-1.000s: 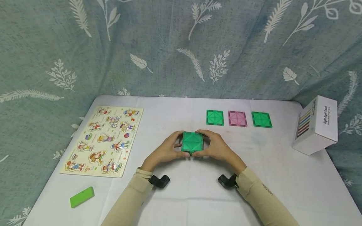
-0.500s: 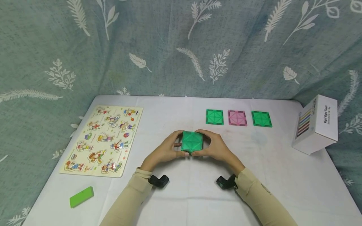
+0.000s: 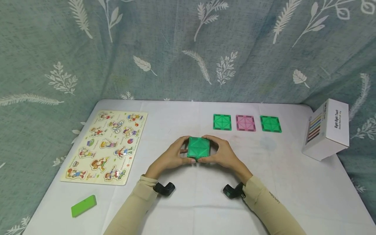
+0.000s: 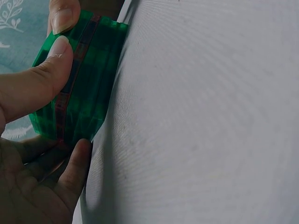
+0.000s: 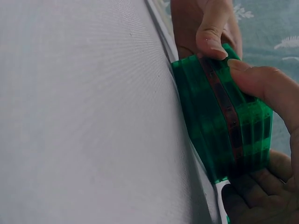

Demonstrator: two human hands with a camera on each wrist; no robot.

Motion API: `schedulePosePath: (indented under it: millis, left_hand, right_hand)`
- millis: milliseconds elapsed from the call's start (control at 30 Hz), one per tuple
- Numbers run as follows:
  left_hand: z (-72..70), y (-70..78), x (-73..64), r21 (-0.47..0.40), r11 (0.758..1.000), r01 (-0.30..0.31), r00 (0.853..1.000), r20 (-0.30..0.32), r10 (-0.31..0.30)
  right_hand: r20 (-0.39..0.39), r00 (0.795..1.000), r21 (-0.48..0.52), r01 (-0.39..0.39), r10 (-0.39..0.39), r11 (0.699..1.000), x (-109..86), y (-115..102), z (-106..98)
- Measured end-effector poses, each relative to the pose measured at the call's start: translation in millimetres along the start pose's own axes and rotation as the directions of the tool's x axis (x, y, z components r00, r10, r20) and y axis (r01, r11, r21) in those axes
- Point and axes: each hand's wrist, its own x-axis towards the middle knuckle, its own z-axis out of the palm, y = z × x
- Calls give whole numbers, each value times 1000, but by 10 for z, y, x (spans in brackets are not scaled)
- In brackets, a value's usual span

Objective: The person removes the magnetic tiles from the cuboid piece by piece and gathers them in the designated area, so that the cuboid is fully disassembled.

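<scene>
Between both hands is a stack of square translucent magnetic tiles [image 3: 198, 147], green with one reddish layer partway through, seen edge-on in the left wrist view. My left hand [image 3: 174, 153] grips the stack's left side, its thumb [image 4: 46, 77] on the near edge. The right hand [image 3: 222, 152] grips the opposite side, and its thumb [image 5: 261, 84] lies near the left one. The stack's bottom is close over the white cloth. Farther back, a green tile [image 3: 222, 122], a pink tile [image 3: 245, 123] and another green tile [image 3: 270, 124] lie flat in a spaced row.
A wooden picture puzzle board [image 3: 105, 148] lies on the left of the white-covered table [image 3: 194, 202]. Closer in on that side is a bright green block [image 3: 84, 206]. At the right edge stands a white box [image 3: 327, 130]. Behind the table hangs a leaf-patterned curtain [image 3: 164, 39].
</scene>
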Motion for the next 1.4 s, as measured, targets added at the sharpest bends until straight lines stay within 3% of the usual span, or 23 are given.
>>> schedulePosePath:
  millis: [633,1400]
  left_hand:
    - [6,-16,-5,-11,1000,-18,1000,-3,18]
    - [-9,1,-9,8,1000,3,1000,-7,-3]
  right_hand:
    - [0,1000,27,-7,7,1000,-14,-16,4]
    - [3,1000,2,-19,19,1000,18,-2,-6]
